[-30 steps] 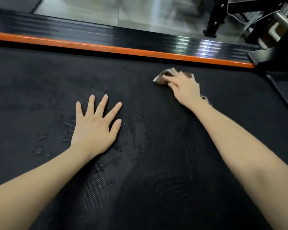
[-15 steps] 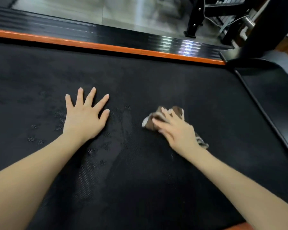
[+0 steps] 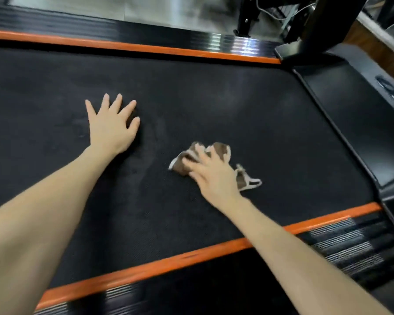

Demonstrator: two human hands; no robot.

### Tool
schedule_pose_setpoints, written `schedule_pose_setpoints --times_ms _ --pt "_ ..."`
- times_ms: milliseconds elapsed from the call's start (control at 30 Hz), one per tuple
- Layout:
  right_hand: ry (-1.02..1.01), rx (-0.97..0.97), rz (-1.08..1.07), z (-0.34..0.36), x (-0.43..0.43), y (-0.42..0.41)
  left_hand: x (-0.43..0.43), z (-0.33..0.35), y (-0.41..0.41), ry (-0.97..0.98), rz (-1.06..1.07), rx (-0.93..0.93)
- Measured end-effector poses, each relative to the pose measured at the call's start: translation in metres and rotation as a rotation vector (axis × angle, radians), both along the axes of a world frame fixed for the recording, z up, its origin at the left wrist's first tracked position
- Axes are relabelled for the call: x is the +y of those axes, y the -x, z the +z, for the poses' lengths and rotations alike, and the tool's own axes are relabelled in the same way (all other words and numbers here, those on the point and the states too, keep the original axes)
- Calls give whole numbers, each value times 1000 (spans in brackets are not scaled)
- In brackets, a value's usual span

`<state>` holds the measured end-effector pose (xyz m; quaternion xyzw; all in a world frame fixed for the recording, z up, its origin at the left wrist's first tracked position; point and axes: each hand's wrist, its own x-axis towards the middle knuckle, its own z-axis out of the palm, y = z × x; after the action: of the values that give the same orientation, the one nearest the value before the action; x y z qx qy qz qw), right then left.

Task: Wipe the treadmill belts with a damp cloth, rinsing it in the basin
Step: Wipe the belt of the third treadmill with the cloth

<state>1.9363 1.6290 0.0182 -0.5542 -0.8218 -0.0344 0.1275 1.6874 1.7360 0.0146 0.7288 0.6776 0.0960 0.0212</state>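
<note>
The black treadmill belt (image 3: 248, 105) fills the middle of the view, with an orange stripe along its far and near edges. My left hand (image 3: 113, 127) lies flat on the belt, fingers spread. My right hand (image 3: 210, 175) presses a crumpled brown cloth with a pale hem (image 3: 222, 151) against the belt right of centre, fingers stretched over it. Part of the cloth sticks out from under the hand on the right side. No basin is in view.
A black side rail (image 3: 146, 22) with ribbed strips runs beyond the far orange stripe (image 3: 146, 47). The black motor cover (image 3: 350, 114) and an upright post (image 3: 323, 26) stand at the right. A near side rail (image 3: 346, 246) lies below the near orange stripe (image 3: 168, 262).
My right hand has dragged the cloth from the far orange stripe back toward me across the belt. The left hand has stayed flat in place. The view has tilted down, showing the near edge.
</note>
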Motion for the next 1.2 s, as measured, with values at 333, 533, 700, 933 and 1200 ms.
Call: schedule_pose_setpoints --times_ms 333,533,700,933,1200 --pt "266 -31 -345 19 -66 -114 -129 -10 -12 140 -88 74" --pt "418 -58 453 19 -84 0 -128 -12 -10 128 -109 109" --pt "560 -109 537 31 -60 -127 -127 -15 -7 103 -95 114" --pt "505 3 477 19 -51 -155 -125 -18 -10 107 -57 131" --pt "341 132 697 7 -36 -47 -128 -15 -13 101 -16 132"
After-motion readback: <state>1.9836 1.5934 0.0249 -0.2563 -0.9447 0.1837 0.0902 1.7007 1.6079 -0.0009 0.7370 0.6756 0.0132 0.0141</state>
